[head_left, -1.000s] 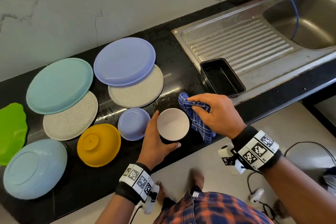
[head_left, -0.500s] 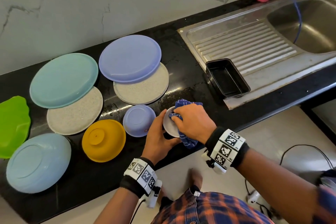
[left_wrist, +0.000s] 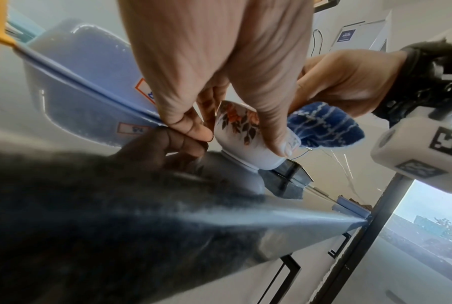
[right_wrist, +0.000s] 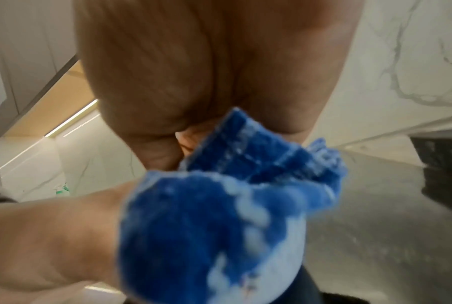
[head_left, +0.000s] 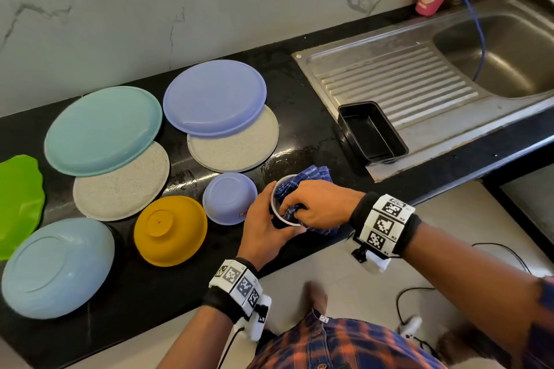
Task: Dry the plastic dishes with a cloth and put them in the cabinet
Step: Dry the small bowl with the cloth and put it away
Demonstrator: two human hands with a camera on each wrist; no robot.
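Left hand (head_left: 263, 225) grips the small white floral cup (left_wrist: 241, 131) at the black countertop's (head_left: 150, 308) front edge, fingers curled round its wall. Right hand (head_left: 317, 207) clutches the blue checked cloth (head_left: 302, 178), now stuffed deeper inside the cup than half a second ago. The overturned lavender bowl (head_left: 229, 198) lies just beyond, unmoved.

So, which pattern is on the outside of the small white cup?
Orange flowers with dark leaves on the small white cup, seen best in the left wrist view.
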